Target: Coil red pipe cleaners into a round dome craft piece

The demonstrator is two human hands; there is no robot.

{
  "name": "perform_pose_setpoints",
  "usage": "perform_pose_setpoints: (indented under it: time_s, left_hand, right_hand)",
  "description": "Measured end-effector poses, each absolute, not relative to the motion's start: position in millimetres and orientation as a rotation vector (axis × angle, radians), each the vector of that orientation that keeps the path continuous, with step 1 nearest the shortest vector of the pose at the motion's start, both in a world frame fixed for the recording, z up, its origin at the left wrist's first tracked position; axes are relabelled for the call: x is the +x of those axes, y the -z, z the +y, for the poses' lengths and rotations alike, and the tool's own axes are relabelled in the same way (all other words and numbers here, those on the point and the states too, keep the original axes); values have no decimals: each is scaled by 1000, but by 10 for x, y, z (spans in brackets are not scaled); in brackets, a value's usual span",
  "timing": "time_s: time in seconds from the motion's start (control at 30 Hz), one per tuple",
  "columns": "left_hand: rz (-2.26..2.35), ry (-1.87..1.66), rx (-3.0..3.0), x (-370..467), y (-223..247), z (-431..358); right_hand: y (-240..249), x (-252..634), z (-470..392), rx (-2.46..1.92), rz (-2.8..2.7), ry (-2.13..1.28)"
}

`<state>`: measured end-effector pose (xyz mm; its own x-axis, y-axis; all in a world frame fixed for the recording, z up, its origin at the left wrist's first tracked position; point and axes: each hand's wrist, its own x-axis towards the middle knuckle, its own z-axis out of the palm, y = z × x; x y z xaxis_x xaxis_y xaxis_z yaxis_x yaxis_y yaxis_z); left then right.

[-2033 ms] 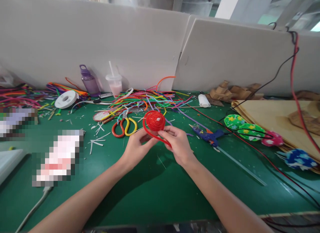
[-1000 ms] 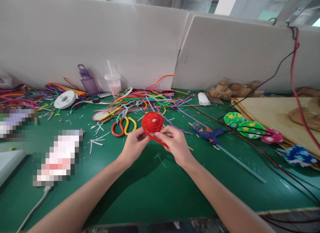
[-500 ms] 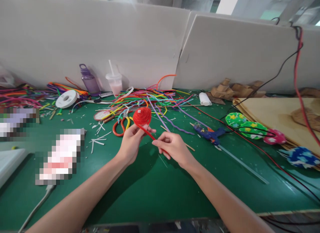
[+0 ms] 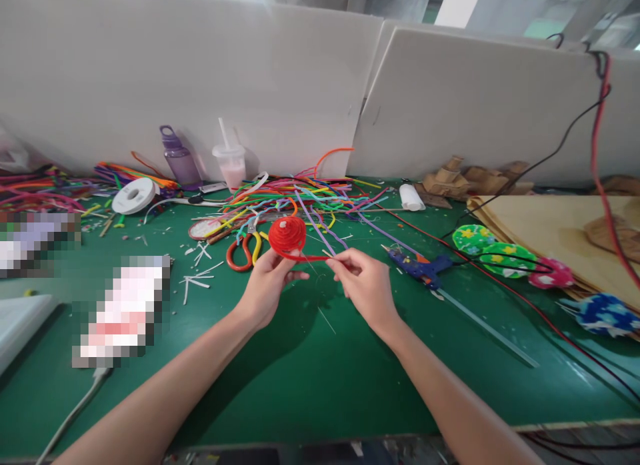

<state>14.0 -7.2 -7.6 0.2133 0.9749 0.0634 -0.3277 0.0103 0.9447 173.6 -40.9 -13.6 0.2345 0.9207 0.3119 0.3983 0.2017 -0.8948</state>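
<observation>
A coiled red piece (image 4: 288,237) with a small pale spot near its top is held up over the table by my left hand (image 4: 266,285), whose fingers grip it from below. From the coil a red strand (image 4: 316,258) runs nearly level to the right, where the fingertips of my right hand (image 4: 364,284) pinch its end. Just behind my left hand lie scissors (image 4: 241,253) with orange and yellow handles. A loose heap of coloured pipe cleaners (image 4: 295,197) is spread beyond the coil.
A blue glue gun (image 4: 420,268) lies at the right, near patterned round pieces (image 4: 507,259) and brown sheets (image 4: 560,218). At the back stand a purple bottle (image 4: 181,160) and a lidded cup (image 4: 231,166). A white spool (image 4: 134,196) and blurred-out device (image 4: 125,312) are at the left.
My right hand has moved slightly up and to the right. The red strand, sloping down before, is now drawn out nearly level. The coil has shifted slightly right.
</observation>
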Motion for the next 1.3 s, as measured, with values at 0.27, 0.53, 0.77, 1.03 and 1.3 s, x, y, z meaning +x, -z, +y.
perform_pose_setpoints:
  time_s: [0.27, 0.53, 0.77, 1.03, 1.3]
  left_hand:
    - [679, -985, 1114, 191, 54, -159]
    - [623, -1037, 1207, 194, 87, -165]
    - [621, -1021, 1278, 205, 93, -170]
    - [588, -989, 1339, 197, 94, -164]
    - [606, -979, 1330, 192, 60, -175]
  right_hand:
    - [102, 1774, -427, -1347, -1340, -321]
    - [104, 1809, -408, -1316, -1492, -145]
    - [81, 1801, -454, -1228, -1890, 350]
    - [68, 1834, -484, -1126, -1929, 419]
    - [105, 1839, -475, -1068, -1954, 443]
